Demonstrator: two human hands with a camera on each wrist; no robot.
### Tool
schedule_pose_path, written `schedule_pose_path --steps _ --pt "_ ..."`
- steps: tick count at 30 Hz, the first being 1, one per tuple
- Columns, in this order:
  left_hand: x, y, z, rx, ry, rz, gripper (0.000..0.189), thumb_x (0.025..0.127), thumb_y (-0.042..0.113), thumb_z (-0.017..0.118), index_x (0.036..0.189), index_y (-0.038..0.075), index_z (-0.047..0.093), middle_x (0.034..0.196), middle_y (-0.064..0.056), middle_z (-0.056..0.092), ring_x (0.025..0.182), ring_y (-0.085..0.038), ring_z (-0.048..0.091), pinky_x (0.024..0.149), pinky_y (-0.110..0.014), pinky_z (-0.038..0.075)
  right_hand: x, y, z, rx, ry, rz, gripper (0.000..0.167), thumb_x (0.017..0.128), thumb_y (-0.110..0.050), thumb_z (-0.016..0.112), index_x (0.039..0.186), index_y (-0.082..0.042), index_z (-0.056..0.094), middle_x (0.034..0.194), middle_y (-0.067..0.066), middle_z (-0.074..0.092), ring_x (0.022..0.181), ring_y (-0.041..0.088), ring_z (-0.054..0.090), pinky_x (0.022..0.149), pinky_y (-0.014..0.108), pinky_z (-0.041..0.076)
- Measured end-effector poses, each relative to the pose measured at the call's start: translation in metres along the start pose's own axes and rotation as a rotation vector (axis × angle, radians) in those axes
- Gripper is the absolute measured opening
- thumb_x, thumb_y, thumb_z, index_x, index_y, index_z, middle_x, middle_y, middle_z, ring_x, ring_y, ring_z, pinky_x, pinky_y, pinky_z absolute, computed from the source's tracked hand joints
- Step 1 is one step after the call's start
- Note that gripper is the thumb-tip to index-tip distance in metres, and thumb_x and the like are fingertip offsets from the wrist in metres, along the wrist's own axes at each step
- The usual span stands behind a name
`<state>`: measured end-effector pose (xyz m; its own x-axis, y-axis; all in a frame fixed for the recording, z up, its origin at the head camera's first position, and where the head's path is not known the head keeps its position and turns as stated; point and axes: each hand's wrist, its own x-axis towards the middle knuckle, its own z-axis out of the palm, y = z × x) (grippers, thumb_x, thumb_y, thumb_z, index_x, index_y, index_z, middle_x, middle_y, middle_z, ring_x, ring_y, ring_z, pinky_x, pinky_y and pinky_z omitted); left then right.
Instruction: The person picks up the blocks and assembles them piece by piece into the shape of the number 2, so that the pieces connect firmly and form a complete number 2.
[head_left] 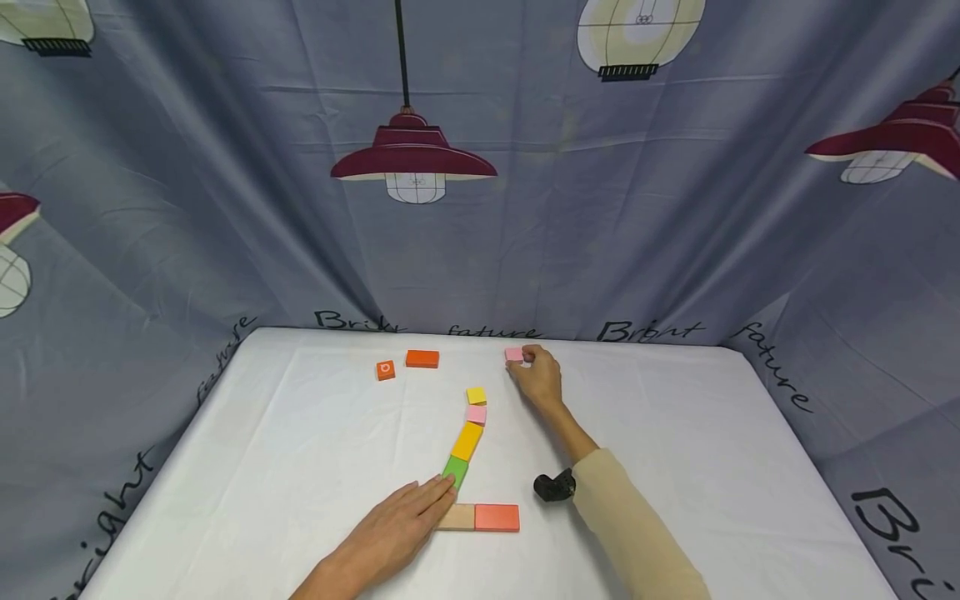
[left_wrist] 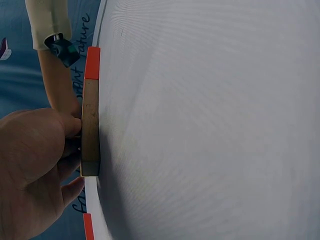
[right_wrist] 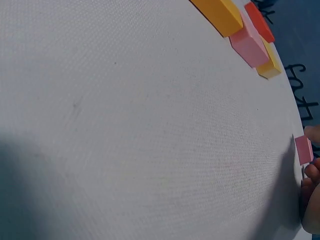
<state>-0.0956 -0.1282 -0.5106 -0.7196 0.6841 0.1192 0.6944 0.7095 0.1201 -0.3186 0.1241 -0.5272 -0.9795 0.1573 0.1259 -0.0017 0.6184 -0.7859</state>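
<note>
At the far side of the table, my right hand (head_left: pixel 542 379) pinches a small pink block (head_left: pixel 513 355) between thumb and fingers; the right wrist view also has this pink block (right_wrist: pixel 304 150) at its right edge. My left hand (head_left: pixel 397 529) lies with fingers extended, fingertips at a green block (head_left: pixel 458 468). Beneath that hand a natural wood block (head_left: pixel 460 517) is partly covered, its end against a coral-red block (head_left: pixel 497 517). From the green block a slanting line runs away through an orange-yellow block (head_left: pixel 467 441), another pink block (head_left: pixel 476 415) and a yellow block (head_left: pixel 476 396).
An orange cube (head_left: pixel 386 370) with a pale mark and an orange rectangular block (head_left: pixel 422 359) lie at the back left of the white-covered table (head_left: pixel 300 467). A black wrist camera (head_left: pixel 553 486) sits by the right sleeve. Grey printed curtain (head_left: pixel 465 267) hangs behind the table.
</note>
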Motion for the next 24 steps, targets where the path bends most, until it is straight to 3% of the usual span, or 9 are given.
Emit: schedule_pose_path --steps 6,24 --pt "-0.0002 -0.0009 0.0009 -0.007 -0.007 0.0 0.047 0.102 0.017 0.056 0.147 0.007 0.05 0.153 -0.005 0.044 0.138 -0.02 0.044 0.108 -0.039 0.042 0.0001 -0.0013 0.0028 -0.043 0.014 0.0 0.041 0.085 -0.019 0.079 0.117 0.004 0.067 0.103 0.017 0.067 0.095 0.031 0.061 0.085 0.044 0.051" --pt "-0.0012 -0.002 0.0011 0.003 0.023 0.017 0.046 0.101 0.016 0.057 0.146 0.005 0.051 0.152 -0.006 0.045 0.137 -0.021 0.045 0.106 -0.04 0.043 0.003 -0.0028 0.0088 -0.079 0.047 0.028 0.039 0.085 -0.02 0.077 0.116 0.002 0.069 0.099 0.015 0.067 0.094 0.031 0.059 0.082 0.044 0.05"
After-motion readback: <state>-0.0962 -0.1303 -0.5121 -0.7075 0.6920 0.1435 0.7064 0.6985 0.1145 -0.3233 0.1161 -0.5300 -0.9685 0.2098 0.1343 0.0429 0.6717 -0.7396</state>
